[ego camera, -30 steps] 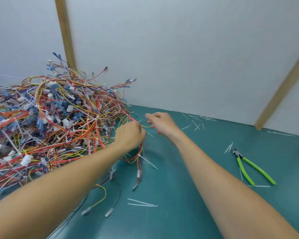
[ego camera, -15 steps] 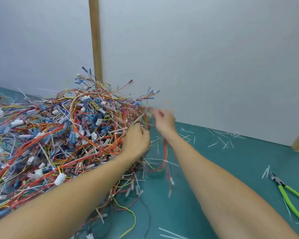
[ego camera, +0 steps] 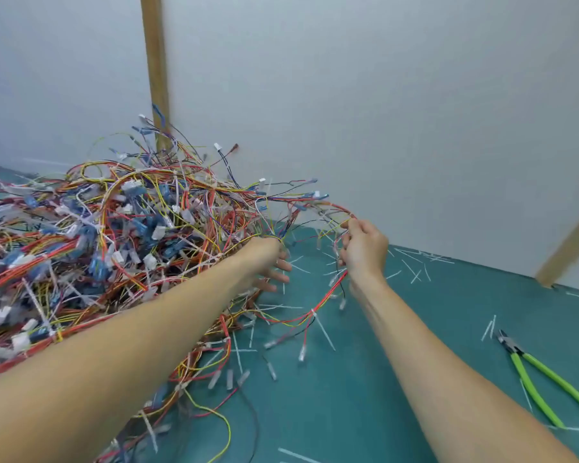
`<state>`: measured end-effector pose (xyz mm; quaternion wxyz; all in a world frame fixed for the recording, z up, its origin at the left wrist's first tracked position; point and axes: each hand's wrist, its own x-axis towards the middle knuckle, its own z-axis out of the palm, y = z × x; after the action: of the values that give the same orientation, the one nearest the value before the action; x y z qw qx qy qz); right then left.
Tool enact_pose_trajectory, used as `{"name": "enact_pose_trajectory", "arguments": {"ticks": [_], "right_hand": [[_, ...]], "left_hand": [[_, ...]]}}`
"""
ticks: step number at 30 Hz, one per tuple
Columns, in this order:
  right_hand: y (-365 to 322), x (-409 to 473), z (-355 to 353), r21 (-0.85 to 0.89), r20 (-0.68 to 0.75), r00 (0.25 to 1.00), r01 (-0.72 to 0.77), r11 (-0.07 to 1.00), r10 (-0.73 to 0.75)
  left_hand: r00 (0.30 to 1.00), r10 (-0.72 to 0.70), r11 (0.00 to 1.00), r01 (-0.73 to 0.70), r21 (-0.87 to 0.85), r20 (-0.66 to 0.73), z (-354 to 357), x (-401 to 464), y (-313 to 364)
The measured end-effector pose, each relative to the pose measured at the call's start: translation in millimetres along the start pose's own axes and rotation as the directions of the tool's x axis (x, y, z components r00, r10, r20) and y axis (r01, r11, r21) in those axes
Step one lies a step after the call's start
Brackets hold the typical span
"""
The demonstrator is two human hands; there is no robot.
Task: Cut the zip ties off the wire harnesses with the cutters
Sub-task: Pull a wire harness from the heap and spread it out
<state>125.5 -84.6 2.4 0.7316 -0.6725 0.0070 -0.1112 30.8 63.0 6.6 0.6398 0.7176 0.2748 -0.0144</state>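
A big tangled pile of wire harnesses (ego camera: 107, 248), red, yellow, blue and white, covers the left half of the green table (ego camera: 398, 379). My right hand (ego camera: 363, 247) grips one harness (ego camera: 310, 314) at its top, and its red, yellow and black wires hang down with a white zip tie (ego camera: 321, 324) on them. My left hand (ego camera: 268, 262) lies against the pile's right edge, fingers spread and blurred, holding nothing that I can see. The green-handled cutters (ego camera: 545, 382) lie on the table at the far right, well away from both hands.
Cut white zip-tie pieces (ego camera: 411, 269) are scattered over the table near the wall and around the cutters. A white wall with two wooden posts (ego camera: 154, 71) stands behind the table. Bare green surface lies between my right arm and the cutters.
My right hand has pulled a harness up and to the right, away from the pile. My left hand has let go, its fingers now spread. The view has shifted left.
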Motion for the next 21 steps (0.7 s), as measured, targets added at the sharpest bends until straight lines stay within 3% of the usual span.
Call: {"name": "enact_pose_trajectory", "arguments": {"ticks": [2, 4, 7, 10, 12, 13, 15, 16, 17, 19, 21], "right_hand": [[8, 5, -13, -0.165, 0.052, 0.998, 0.028, 0.986, -0.02], [10, -3, -29, -0.348, 0.242, 0.97, 0.121, 0.929, -0.036], [3, -11, -54, -0.494, 0.444, 0.896, 0.268, 0.827, -0.025], [-10, -18, -62, -0.581, 0.731, 0.652, 0.439, 0.686, 0.203], [-23, -18, -57, -0.645, 0.746, 0.544, 0.449, 0.618, 0.383], [-27, -17, -51, -0.673, 0.717, 0.573, 0.423, 0.607, 0.396], [-32, -11, -34, -0.712, 0.606, 0.761, 0.388, 0.586, 0.232], [-33, -11, -24, -0.707, 0.564, 0.811, 0.376, 0.599, 0.157], [-32, -13, -11, -0.69, 0.565, 0.809, 0.355, 0.63, 0.163], [-27, -23, 13, -0.66, 0.614, 0.728, 0.26, 0.705, 0.306], [-20, -30, 24, -0.653, 0.624, 0.705, 0.233, 0.721, 0.337]], "left_hand": [[0.994, 0.065, 0.996, -0.059, 0.065, -0.083, 12, 5, 0], [0.978, 0.123, 0.99, -0.109, 0.087, -0.168, 21, 9, 1], [0.945, 0.155, 0.984, -0.175, -0.043, -0.289, 32, 12, 6], [0.968, 0.09, 0.946, -0.157, -0.284, -0.235, 42, 8, 7], [0.969, 0.058, 0.926, -0.142, -0.348, -0.242, 43, 8, 1], [0.959, 0.062, 0.931, -0.155, -0.33, -0.277, 42, 9, -3], [0.94, 0.103, 0.95, -0.19, -0.249, -0.325, 42, 7, -9], [0.935, 0.132, 0.959, -0.204, -0.196, -0.329, 42, 6, -12], [0.932, 0.17, 0.966, -0.222, -0.135, -0.32, 41, 3, -14], [0.941, 0.225, 0.973, -0.232, 0.0, -0.255, 40, -2, -14], [0.957, 0.214, 0.976, -0.2, 0.088, -0.197, 34, -1, -12]]}}
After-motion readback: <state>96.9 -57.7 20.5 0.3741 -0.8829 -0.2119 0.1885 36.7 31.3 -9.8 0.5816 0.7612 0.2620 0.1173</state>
